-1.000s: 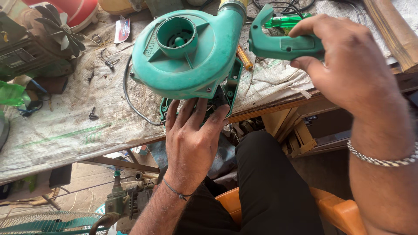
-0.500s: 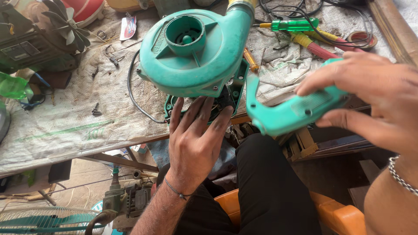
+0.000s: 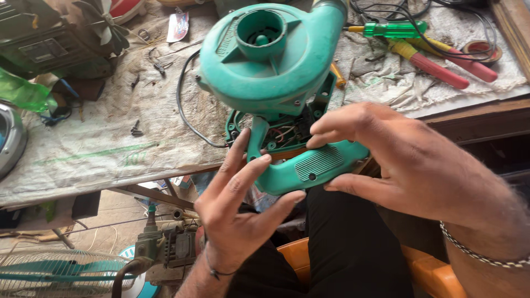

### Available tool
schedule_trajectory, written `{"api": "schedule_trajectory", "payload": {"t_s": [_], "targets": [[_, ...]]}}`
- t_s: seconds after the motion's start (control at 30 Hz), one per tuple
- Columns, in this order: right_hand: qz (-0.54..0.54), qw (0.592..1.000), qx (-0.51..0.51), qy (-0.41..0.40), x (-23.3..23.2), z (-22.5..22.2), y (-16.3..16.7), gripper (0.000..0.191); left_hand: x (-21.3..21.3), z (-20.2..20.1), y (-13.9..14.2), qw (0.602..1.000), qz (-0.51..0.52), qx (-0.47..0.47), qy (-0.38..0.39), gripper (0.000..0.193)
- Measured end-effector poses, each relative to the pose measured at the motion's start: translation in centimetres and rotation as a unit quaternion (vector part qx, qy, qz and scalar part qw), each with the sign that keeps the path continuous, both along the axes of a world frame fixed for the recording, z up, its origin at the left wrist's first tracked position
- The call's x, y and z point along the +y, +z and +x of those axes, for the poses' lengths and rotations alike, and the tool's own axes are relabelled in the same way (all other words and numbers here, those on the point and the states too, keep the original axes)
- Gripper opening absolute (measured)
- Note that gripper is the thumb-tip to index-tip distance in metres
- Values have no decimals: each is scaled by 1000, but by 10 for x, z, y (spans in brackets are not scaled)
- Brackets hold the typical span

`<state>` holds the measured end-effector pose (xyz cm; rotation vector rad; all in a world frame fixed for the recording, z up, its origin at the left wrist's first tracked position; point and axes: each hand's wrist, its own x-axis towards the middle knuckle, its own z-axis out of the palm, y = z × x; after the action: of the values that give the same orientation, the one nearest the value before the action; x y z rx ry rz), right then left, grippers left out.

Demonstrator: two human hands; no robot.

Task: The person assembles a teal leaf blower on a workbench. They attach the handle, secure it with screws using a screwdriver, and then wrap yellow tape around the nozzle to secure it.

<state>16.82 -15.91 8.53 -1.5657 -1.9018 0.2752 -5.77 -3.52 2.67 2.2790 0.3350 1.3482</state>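
Blower [image 3: 276,60] beside screwdrivers [image 3: 436,55], black cord [image 3: 185,113].

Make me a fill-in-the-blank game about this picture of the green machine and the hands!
1. Both hands hold a handle cover whose colour is ____.
2. The right hand wears a ____ at its wrist.
3. Behind the blower, the tool with the clear green handle is a ____.
4. The black cable lies on the ____.

Missing words: green; bracelet; screwdriver; table
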Motion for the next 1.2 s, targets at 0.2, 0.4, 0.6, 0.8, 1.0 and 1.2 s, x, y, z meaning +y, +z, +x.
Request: {"api": "schedule_trajectory", "payload": {"t_s": [0.2,0.4,0.6,0.8,1.0,1.2], "targets": [[146,982,-117,-11,13,3,4,86,18,-15,-9,1000,-20,-6,3,61],[79,989,-94,-87,23,9,-2,81,42,-8,-18,994,-53,-85,-47,56],[113,984,-70,-121,28,14,-10,72,61,2,-24,997,-21,-77,-20,56],[120,983,-43,-134,34,11,-16,74,65,7,-31,981,-133,-117,-76,58],[112,982,-38,-146,34,6,-12,64,66,6,-31,982,-137,-104,-74,57],[115,983,-62,-133,34,6,-11,60,66,7,-30,990,-99,-81,-50,57]]}}
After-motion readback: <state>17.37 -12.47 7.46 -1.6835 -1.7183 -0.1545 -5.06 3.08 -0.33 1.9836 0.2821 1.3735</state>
